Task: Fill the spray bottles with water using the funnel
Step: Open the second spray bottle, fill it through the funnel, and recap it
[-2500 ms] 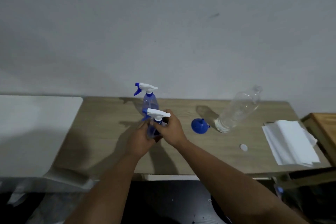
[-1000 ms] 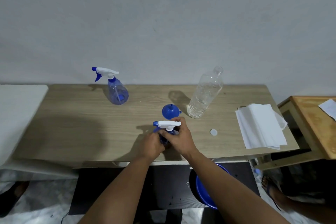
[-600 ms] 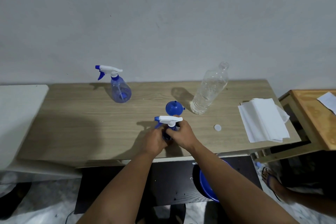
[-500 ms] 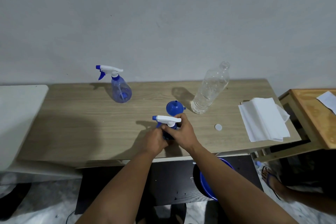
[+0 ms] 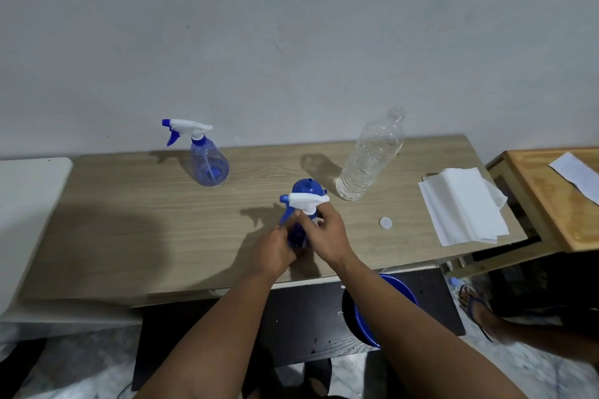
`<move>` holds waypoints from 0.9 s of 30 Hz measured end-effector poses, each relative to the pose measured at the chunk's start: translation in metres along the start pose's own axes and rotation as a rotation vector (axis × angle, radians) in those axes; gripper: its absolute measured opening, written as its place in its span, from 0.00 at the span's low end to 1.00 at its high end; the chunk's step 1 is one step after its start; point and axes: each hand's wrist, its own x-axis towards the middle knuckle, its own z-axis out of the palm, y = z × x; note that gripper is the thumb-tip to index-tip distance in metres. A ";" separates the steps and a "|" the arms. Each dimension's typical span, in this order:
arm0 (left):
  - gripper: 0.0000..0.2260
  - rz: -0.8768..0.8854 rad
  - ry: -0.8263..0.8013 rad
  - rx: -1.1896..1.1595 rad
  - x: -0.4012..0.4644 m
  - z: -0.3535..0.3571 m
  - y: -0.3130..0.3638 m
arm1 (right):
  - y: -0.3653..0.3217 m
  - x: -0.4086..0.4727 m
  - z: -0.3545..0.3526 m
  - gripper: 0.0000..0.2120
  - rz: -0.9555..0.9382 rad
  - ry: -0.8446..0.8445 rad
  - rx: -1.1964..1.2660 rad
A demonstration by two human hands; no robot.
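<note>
Just in front of the blue funnel [image 5: 308, 187]: near spray bottle [image 5: 299, 220], body gripped by left hand [image 5: 272, 251], neck pinched by right hand [image 5: 325, 236].

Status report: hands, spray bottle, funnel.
Left hand grips near blue spray bottle; right hand pinches its neck. Blue plastic funnel unused, behind. Nothing blocking.

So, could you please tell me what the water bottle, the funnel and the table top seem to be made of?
Water bottle: thin clear plastic, ribbed, see-through.
Funnel: opaque blue plastic, smooth with a slight sheen.
Table top: matte pale wood grain, probably laminate rather than solid wood.
</note>
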 end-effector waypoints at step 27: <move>0.29 -0.007 0.003 -0.047 -0.001 -0.005 -0.001 | 0.057 0.001 -0.076 0.16 0.421 0.119 -0.612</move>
